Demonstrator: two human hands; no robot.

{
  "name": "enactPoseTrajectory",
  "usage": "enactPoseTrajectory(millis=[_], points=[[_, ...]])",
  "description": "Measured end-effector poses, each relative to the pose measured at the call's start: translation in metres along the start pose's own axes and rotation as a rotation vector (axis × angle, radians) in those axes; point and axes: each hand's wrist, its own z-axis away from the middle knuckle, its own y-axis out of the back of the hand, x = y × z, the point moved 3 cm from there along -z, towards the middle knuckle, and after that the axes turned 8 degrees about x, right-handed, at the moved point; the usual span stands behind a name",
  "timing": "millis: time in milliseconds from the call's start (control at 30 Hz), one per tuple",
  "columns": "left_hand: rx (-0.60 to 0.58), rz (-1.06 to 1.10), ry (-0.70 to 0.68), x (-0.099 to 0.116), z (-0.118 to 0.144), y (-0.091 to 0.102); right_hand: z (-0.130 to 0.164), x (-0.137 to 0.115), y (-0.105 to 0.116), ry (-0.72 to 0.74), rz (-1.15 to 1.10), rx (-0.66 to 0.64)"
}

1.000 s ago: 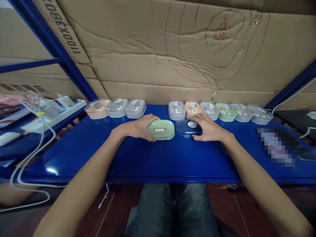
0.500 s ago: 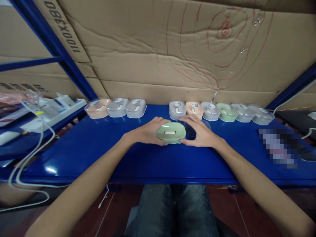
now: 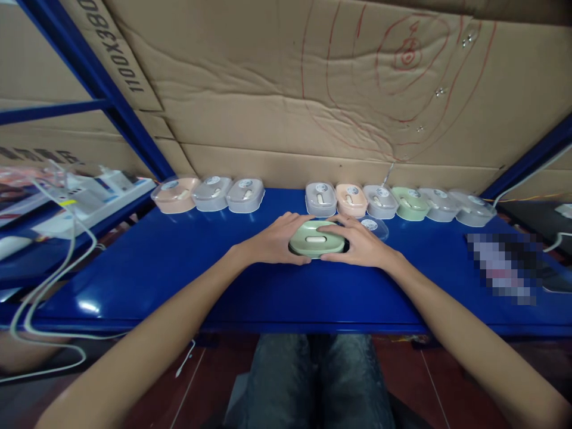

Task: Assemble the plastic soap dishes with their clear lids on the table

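Observation:
A pale green oval soap box base (image 3: 316, 239) with a white insert rests on the blue table (image 3: 179, 274). My left hand (image 3: 276, 238) cups its left end and my right hand (image 3: 361, 243) cups its right end, so both hold it between them. A clear plastic lid (image 3: 373, 226) with a round sticker lies on the table just behind my right hand, partly hidden by it.
Along the table's back edge stands a row of lidded soap boxes: three at the left (image 3: 212, 193) and several at the right (image 3: 393, 201), in peach, grey and green. Cardboard (image 3: 286, 101) lines the wall behind. White cables (image 3: 49, 280) hang at the left. Blue shelf posts (image 3: 102, 89) flank the table.
My left hand slid the green base to the right, toward the middle. My right hand let go of the clear lid and came onto the base's right end.

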Motion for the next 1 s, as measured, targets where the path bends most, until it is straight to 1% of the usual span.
enactPoseTrajectory(millis=[100, 233, 367, 500, 700, 833, 1000], points=[[0.013, -0.022, 0.023, -0.001, 0.001, 0.000, 0.000, 0.000, -0.001, 0.020, 0.006, 0.006], [0.028, -0.015, 0.094, -0.002, 0.002, -0.003, 0.000, -0.001, 0.000, 0.028, 0.027, -0.002], [0.016, 0.003, 0.133, -0.004, 0.000, -0.005, -0.001, -0.004, 0.003, 0.027, 0.051, -0.024], [0.005, 0.025, 0.197, -0.005, 0.000, -0.006, -0.003, -0.005, 0.004, 0.001, 0.020, -0.016], [0.071, 0.141, 0.211, -0.007, -0.001, -0.003, -0.004, -0.005, 0.001, -0.054, 0.019, 0.003], [0.085, 0.191, 0.226, -0.009, -0.002, -0.003, -0.005, -0.003, 0.001, -0.087, -0.014, 0.041], [0.113, 0.174, 0.267, -0.010, -0.003, -0.002, -0.006, 0.005, 0.004, -0.120, -0.129, 0.163]])
